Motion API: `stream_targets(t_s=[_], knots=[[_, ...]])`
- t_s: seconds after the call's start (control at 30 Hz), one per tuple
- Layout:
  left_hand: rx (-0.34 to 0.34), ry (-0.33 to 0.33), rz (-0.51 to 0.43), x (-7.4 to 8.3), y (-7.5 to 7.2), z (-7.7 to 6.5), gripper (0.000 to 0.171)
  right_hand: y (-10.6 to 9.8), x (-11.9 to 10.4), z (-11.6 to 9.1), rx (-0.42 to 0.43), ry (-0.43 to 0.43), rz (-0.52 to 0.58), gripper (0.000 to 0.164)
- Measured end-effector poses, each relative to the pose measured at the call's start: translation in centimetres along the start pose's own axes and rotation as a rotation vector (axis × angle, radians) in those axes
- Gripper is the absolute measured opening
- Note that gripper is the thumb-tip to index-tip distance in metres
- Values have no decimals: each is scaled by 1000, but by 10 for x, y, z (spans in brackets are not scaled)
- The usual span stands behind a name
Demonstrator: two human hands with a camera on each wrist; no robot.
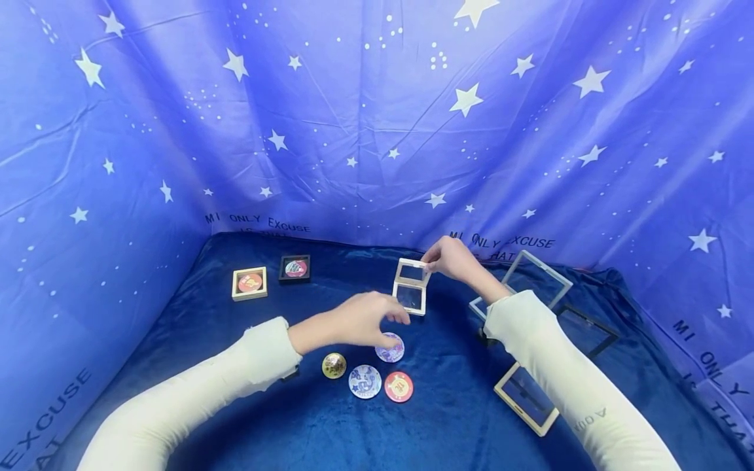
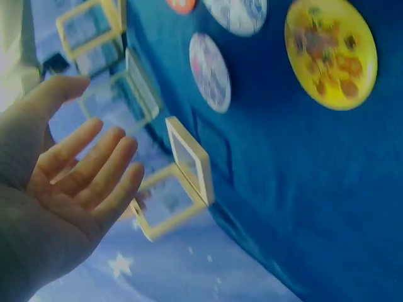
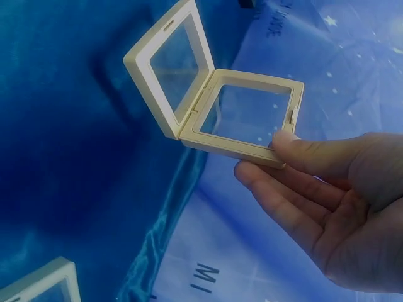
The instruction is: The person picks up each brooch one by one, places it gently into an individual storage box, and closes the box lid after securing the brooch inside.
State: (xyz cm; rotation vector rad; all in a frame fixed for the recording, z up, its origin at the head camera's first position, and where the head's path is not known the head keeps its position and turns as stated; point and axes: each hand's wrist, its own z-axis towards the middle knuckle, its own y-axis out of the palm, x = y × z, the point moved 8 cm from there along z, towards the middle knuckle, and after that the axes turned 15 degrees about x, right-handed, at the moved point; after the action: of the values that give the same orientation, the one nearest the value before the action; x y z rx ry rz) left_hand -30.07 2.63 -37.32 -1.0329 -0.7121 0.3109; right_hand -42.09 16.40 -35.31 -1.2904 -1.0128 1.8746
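My right hand (image 1: 452,260) pinches the corner of a hinged cream display frame (image 3: 227,145) between thumb and fingers. The frame is unfolded at its hinge, with clear film windows in both halves. Loosely bent fingers show on my left hand (image 1: 362,320), which has nothing in it and is just left of the frame. Below its thumb lies a purple-and-white round badge (image 1: 390,350), partly overlapped by it in the head view. Close by on the cloth are a gold badge (image 1: 334,366), a blue-and-white badge (image 1: 365,382) and a red badge (image 1: 398,387).
At the back left stand a cream frame (image 1: 235,291) and a black frame (image 1: 293,280), each with a round badge inside. Around my right forearm lie a white frame (image 1: 559,294), a dark frame (image 1: 603,340) and another cream one (image 1: 530,425). Star-printed curtains (image 1: 359,98) border the blue cloth.
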Motion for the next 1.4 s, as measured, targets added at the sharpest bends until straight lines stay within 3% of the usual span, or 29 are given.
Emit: stream_targets(t_s=[0.17, 0.3, 0.6, 0.77, 1.03, 1.4], knots=[[-150, 84, 98, 23, 25, -7, 42, 12, -2, -8, -28, -27, -19, 10], [-250, 120, 153, 32, 46, -12, 45, 19, -4, -13, -49, -23, -6, 10], [-352, 203, 272, 40, 78, -20, 58, 24, -9, -16, -58, -30, 13, 10], [-365, 223, 271, 46, 83, -24, 62, 25, -9, -15, -49, -43, -9, 8], [-342, 230, 260, 50, 81, -24, 48, 25, -9, -15, -57, -53, -9, 7], [-340, 196, 226, 49, 82, -23, 44, 27, -9, -15, -71, -53, -14, 8]])
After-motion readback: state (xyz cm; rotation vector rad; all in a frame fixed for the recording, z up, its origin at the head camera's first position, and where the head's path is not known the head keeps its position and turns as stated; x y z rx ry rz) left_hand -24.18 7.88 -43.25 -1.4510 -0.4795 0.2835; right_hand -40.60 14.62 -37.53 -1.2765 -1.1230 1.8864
